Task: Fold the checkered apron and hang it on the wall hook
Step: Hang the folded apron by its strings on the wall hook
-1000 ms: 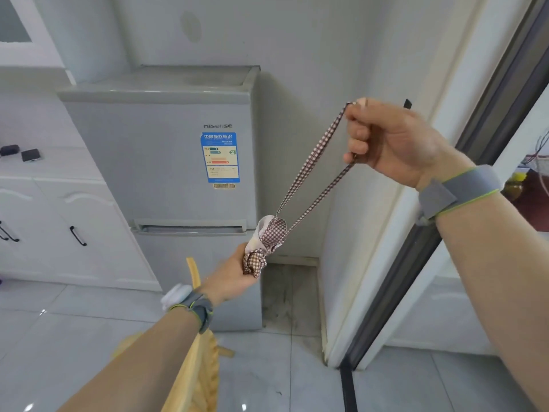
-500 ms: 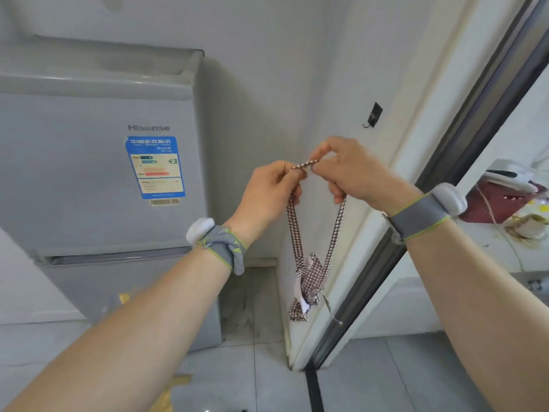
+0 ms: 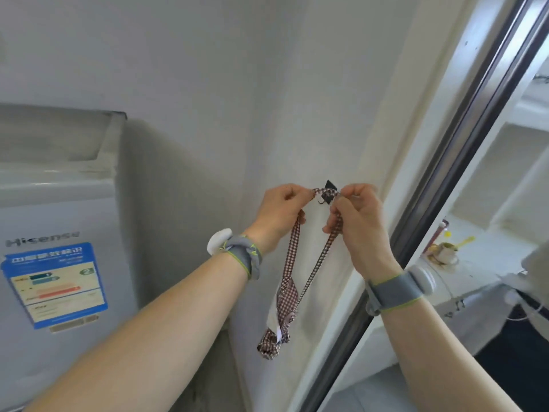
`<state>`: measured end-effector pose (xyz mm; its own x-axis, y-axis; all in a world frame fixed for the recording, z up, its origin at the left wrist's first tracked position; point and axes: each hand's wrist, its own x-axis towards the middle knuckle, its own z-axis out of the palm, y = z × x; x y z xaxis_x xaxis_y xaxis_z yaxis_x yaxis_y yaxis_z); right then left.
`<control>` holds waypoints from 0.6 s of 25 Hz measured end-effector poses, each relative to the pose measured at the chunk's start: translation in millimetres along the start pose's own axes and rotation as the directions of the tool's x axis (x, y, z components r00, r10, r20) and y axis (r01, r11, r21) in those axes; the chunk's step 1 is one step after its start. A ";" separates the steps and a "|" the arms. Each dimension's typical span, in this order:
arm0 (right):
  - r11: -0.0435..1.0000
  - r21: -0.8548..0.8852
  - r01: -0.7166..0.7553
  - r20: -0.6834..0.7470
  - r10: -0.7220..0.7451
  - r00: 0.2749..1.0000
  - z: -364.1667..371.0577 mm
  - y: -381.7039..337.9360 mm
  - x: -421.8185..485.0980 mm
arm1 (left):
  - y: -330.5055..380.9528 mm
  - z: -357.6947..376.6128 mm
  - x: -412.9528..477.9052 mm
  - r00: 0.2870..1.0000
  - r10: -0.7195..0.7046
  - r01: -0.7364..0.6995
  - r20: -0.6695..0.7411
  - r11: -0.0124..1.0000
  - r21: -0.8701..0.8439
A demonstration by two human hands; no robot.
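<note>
The checkered apron (image 3: 283,310) is a small red-and-white bundle dangling from its neck strap (image 3: 323,192). My left hand (image 3: 279,215) pinches the strap's left end and my right hand (image 3: 356,221) pinches its right end. Between them the strap is stretched level right at the small black wall hook (image 3: 328,191), which sits on the white wall. The strap crosses in front of the hook's plate, and the hook's curved tip shows just below it. Whether the strap rests on the hook I cannot tell. Both strap legs run down to the bundle.
A grey fridge (image 3: 59,233) with a blue label stands at the left, close to the wall corner. A dark sliding-door frame (image 3: 445,173) runs diagonally at the right. Beyond it a counter holds a small cup (image 3: 444,254) and clutter.
Both hands have risen with the strap up to the hook. A second ago my left hand held the bundle low; it has since let go and taken the strap, leaving the bundle hanging.
</note>
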<state>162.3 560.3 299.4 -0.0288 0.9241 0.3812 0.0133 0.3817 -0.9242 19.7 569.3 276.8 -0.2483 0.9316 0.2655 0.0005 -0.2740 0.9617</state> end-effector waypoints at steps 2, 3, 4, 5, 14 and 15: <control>0.996 -0.085 0.015 -0.114 -0.024 0.993 13.5 9.3 8.2 | -4.8 6.4 25.1 0.998 0.019 -0.014 -0.062 0.996 0.090; 0.992 -0.127 0.000 -0.149 -0.019 0.989 19.8 14.1 10.7 | -9.4 8.9 36.2 0.996 0.025 -0.014 -0.081 0.991 0.135; 0.983 -0.181 -0.018 -0.174 -0.014 0.985 25.6 21.4 13.3 | -14.3 10.4 46.3 0.995 0.026 -0.008 -0.093 0.982 0.189; 0.966 -0.257 -0.030 -0.178 -0.017 0.984 31.0 30.1 15.6 | -21.8 11.0 55.7 0.995 0.023 0.001 -0.094 0.969 0.247; 0.621 -0.775 -0.118 -0.123 0.035 0.992 60.3 86.5 8.5 | -75.7 13.2 69.6 0.994 -0.037 -0.016 0.103 0.884 0.468; 0.633 -0.765 -0.117 -0.127 0.030 0.991 59.5 90.8 7.4 | -81.1 12.0 68.7 0.994 -0.031 -0.017 0.101 0.897 0.441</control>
<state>103.8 600.5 216.9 0.0983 0.9305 0.3528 0.7763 0.1501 -0.6122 14.3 658.4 217.8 -0.1490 0.9591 0.2408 0.4322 -0.1559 0.8882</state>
